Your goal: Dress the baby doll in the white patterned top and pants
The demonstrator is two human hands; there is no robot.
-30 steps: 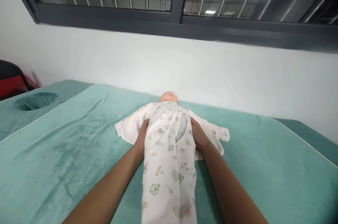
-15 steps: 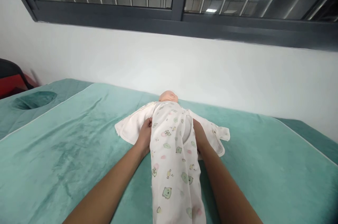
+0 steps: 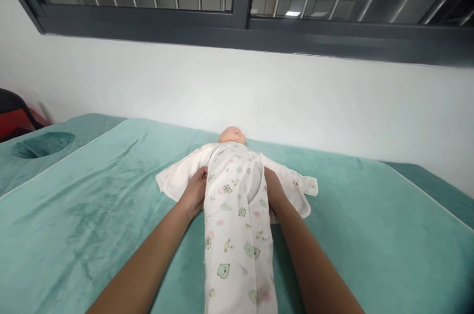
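A baby doll [image 3: 231, 135] lies on its back on the teal sheet, head toward the wall. A white printed garment [image 3: 237, 205] with small animal figures covers its body and runs down toward me. My left hand [image 3: 194, 191] grips the doll's left flank through the cloth, fingers curled under the side. On the other flank my right hand [image 3: 273, 191] is pressed in the same way, its fingers tucked under the fabric. The garment's open flaps [image 3: 296, 190] spread out to both sides.
The teal padded table [image 3: 92, 205] has a white piped edge and a round face hole [image 3: 40, 143] at far left. A white wall and a dark-framed barred window [image 3: 237, 3] stand behind. A red and black object [image 3: 13, 119] sits at the left edge.
The doll and both hands have shifted slightly left and back in view. The grip on its sides looks the same.
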